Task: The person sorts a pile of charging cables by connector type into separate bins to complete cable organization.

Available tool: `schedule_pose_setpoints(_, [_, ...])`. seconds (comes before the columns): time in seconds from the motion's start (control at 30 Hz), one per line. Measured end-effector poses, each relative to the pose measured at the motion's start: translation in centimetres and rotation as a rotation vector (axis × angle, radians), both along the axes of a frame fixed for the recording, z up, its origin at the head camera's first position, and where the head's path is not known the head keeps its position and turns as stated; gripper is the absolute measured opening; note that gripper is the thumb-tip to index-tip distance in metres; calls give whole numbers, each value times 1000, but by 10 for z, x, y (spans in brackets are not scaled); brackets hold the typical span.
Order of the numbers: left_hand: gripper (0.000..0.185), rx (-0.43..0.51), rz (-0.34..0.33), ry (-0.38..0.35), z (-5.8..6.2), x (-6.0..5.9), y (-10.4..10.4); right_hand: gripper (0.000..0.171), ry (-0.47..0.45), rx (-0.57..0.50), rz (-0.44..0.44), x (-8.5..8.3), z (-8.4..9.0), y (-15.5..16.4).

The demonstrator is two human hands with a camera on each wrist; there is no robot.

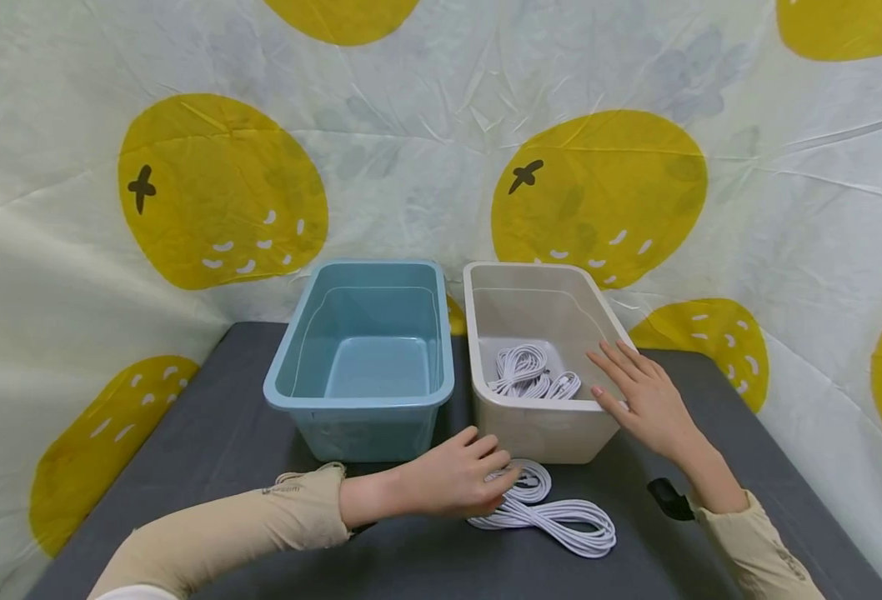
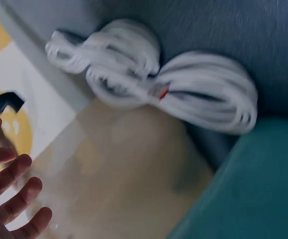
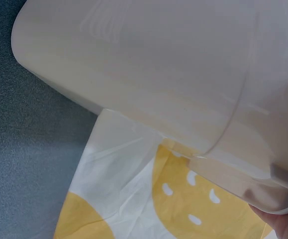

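Observation:
A white coiled cable bundle (image 1: 553,512) (image 2: 183,94) lies on the dark table in front of the white bin (image 1: 473,333) (image 2: 109,164) (image 3: 158,64). My left hand (image 1: 467,479) hovers over the bundle's left loop, its loosely bent fingertips touching it. No fingers wrap the cable in the blurred left wrist view. More white coiled cables (image 1: 531,373) lie inside the white bin. My right hand (image 1: 639,392) rests flat on that bin's near right rim with its fingers straight. The blue bin (image 1: 358,402) (image 2: 253,189) stands empty to the left.
The two bins stand side by side at the back of the dark grey table (image 1: 186,450) (image 3: 24,139). A white cloth with yellow fruit prints (image 1: 426,125) (image 3: 124,199) hangs behind and at both sides. A black wrist device (image 1: 669,498) sits on my right forearm.

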State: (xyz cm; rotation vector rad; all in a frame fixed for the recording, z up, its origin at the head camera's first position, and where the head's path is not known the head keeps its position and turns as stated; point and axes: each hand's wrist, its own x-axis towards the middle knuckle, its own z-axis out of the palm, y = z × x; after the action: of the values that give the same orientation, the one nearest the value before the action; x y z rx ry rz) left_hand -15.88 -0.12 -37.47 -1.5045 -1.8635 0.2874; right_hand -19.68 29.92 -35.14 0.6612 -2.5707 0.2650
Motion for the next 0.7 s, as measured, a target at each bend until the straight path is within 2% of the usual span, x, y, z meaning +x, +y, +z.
schedule_pose_setpoints(0.33, [36, -146, -36, -96, -34, -2, 9, 50, 1, 4, 0, -1, 0, -1])
schedule_pose_setpoints(0.7, [41, -195, -68, -62, -54, -9, 15, 52, -2, 0, 5, 0, 1, -1])
